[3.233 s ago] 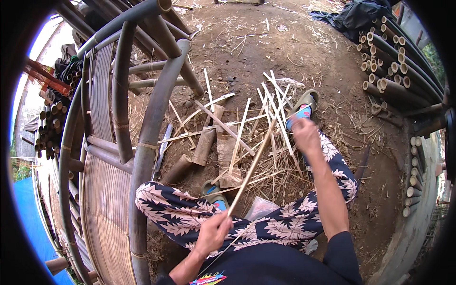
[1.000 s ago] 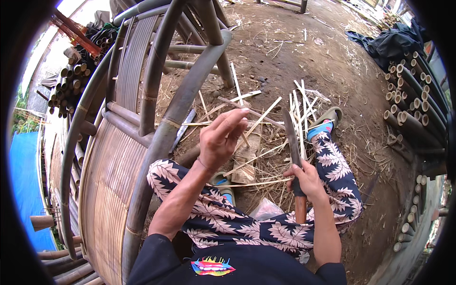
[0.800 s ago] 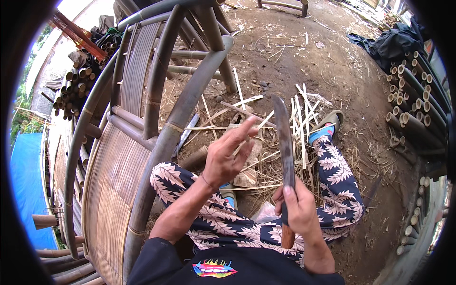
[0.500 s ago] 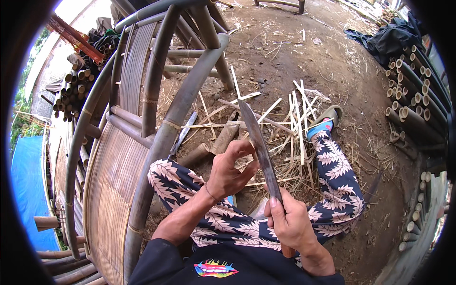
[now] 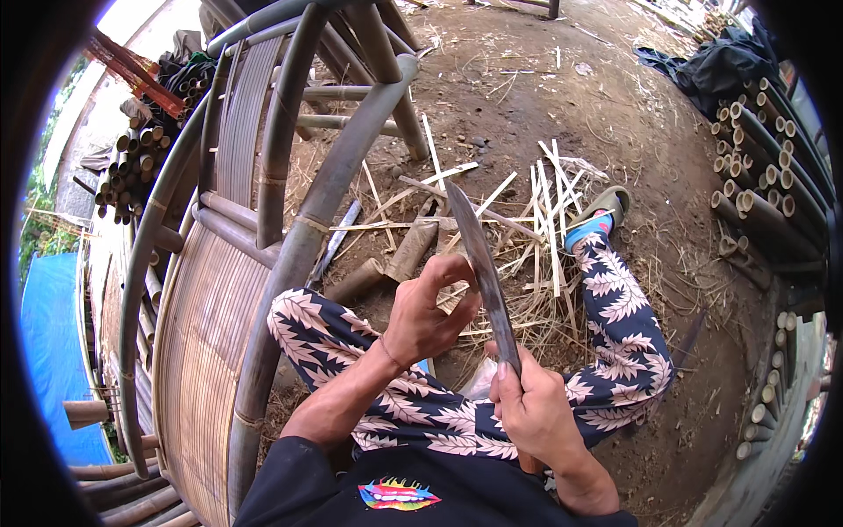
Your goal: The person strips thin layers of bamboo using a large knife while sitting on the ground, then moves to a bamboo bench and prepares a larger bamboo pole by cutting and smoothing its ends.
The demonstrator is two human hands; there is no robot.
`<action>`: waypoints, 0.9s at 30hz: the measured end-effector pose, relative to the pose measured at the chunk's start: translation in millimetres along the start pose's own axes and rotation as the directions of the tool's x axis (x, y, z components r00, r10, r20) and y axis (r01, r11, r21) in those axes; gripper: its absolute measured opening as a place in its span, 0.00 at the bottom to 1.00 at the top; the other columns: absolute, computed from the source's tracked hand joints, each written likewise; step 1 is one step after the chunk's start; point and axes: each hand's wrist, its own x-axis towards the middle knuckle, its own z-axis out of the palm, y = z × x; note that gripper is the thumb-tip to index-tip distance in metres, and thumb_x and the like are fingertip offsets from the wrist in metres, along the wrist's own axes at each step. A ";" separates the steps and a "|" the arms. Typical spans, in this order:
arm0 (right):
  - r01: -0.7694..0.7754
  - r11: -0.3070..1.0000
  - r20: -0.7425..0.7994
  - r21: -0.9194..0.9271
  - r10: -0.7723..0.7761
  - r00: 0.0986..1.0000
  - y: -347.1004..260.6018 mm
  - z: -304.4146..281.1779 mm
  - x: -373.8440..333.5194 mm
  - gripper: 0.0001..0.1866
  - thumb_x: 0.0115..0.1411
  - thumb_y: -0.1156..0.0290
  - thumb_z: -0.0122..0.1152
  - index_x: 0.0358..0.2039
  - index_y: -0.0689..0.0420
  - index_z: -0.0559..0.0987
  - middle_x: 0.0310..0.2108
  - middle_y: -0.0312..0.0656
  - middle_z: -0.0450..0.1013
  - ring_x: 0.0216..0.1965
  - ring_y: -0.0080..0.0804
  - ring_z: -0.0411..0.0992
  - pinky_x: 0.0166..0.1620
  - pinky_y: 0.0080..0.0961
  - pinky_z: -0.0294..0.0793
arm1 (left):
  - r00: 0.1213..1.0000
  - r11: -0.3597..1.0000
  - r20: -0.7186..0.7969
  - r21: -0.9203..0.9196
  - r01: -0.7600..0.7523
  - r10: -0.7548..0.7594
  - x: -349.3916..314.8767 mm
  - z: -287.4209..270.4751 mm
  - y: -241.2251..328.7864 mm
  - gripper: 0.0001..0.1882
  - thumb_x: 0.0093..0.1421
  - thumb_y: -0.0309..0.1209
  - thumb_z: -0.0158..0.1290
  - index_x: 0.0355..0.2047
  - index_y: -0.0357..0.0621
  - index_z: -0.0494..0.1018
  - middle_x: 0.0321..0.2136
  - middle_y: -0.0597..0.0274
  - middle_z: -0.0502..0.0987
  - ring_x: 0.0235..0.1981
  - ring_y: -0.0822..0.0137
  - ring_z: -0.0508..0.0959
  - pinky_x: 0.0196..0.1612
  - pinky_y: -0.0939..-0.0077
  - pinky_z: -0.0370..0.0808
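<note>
A long dark-bladed machete (image 5: 481, 250) points up and away in front of my lap. My right hand (image 5: 537, 406) is closed round its brown wooden handle, the thumb lying along the base of the blade. Beside the blade's left edge is my left hand (image 5: 428, 309), its fingers curled and the tips meeting the edge about midway along. Whether those fingertips pinch something thin cannot be seen. Beyond the hands, pale split bamboo strips (image 5: 546, 220) and thin shavings lie heaped on the dirt. Short bamboo pieces (image 5: 411, 250) rest to their left.
A bamboo chair (image 5: 198, 325) with a slatted seat and back stands close at my left. Cut bamboo poles (image 5: 773, 180) are stacked at the right under a dark cloth (image 5: 720, 70). More poles (image 5: 136, 167) and a blue tarp (image 5: 54, 351) are at the far left.
The view has shifted slightly, moving the ground and chair a little up in the picture. Both hands and the machete keep nearly the same pose.
</note>
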 end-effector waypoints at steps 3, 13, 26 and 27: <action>0.122 0.978 -0.072 -0.168 -0.136 0.988 1.4 -0.5 6.4 0.12 0.67 0.75 0.47 0.48 0.67 0.72 0.18 0.44 0.71 0.18 0.32 0.74 0.24 0.28 0.70 | 0.970 0.922 0.120 0.354 0.156 -0.210 16.6 -12.7 29.9 0.20 0.57 0.31 0.60 0.45 0.37 0.66 0.39 0.50 0.78 0.40 0.56 0.81 0.44 0.61 0.77; -0.007 0.942 -0.112 -0.336 -0.032 0.993 -6.8 1.5 27.6 0.10 0.65 0.74 0.49 0.41 0.66 0.74 0.20 0.61 0.72 0.25 0.62 0.73 0.29 0.49 0.71 | 0.756 0.638 0.644 0.633 -0.439 -0.117 130.7 19.0 51.6 0.32 0.71 0.53 0.30 0.32 0.40 0.74 0.40 0.45 0.79 0.51 0.53 0.77 0.69 0.43 0.42; 0.048 0.936 -0.151 -0.349 -0.107 0.983 57.7 7.0 68.0 0.09 0.66 0.70 0.49 0.42 0.60 0.73 0.22 0.58 0.73 0.28 0.61 0.73 0.31 0.51 0.70 | 0.917 0.811 -0.040 0.452 0.371 -0.397 141.5 -25.8 24.1 0.45 0.58 0.68 0.45 0.50 0.31 0.69 0.46 0.34 0.72 0.47 0.50 0.76 0.46 0.53 0.77; 0.042 0.933 -0.145 -0.356 -0.099 0.984 53.7 3.8 76.0 0.09 0.66 0.69 0.49 0.41 0.60 0.73 0.24 0.59 0.73 0.29 0.62 0.74 0.33 0.52 0.71 | 0.806 0.770 0.060 0.346 0.536 -0.589 138.2 -32.3 26.7 0.48 0.56 0.70 0.47 0.50 0.29 0.69 0.46 0.35 0.72 0.47 0.49 0.76 0.46 0.53 0.77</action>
